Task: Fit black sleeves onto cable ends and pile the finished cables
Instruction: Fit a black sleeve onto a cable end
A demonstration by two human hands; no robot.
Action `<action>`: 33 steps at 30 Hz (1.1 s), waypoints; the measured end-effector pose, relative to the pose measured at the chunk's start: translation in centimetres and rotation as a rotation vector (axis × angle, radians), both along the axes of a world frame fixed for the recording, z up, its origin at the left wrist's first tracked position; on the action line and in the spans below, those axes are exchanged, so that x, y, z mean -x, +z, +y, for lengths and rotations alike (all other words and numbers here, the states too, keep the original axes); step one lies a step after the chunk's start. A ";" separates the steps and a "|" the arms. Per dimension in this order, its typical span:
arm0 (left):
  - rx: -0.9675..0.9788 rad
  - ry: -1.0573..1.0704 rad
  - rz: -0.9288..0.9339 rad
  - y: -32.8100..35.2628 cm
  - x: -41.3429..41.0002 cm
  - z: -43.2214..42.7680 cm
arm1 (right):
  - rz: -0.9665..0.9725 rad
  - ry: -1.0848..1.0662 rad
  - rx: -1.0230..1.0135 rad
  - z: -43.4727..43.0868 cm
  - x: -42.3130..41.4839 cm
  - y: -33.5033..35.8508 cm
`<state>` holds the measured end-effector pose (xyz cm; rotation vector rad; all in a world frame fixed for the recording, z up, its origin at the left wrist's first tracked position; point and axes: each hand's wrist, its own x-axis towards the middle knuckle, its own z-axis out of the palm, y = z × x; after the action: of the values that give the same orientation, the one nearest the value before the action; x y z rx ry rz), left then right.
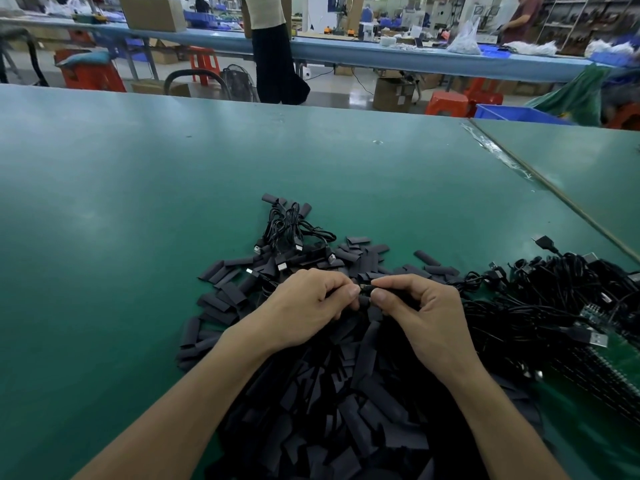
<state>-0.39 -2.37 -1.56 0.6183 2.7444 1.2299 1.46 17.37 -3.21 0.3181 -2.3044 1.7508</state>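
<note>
The cable end [365, 288] is being pinched just behind its tip by the right hand [420, 306]. The left hand [310, 303] is pinching what looks like a black sleeve [362, 300] up to it, over the sleeve heap [346, 393] by the table's [138, 202] near edge. The sleeve looks flattened, so its mouth may catch. The cord is trailing into the cable tangle [554, 306] toward the right edge, which could tug it free.
</note>
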 end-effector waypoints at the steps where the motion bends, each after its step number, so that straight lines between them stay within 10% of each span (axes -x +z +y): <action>1: 0.008 -0.002 0.004 0.0 -0.1 0.0 | 0.001 0.004 -0.006 0.0 0.0 0.0; 33: -0.138 -0.049 -0.078 0.2 -0.1 0.2 | 0.011 0.032 0.061 -0.1 0.1 -0.4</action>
<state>-0.24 -2.19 -1.34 0.6308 2.5822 1.4092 1.35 17.24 -3.63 0.3548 -2.2456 1.8256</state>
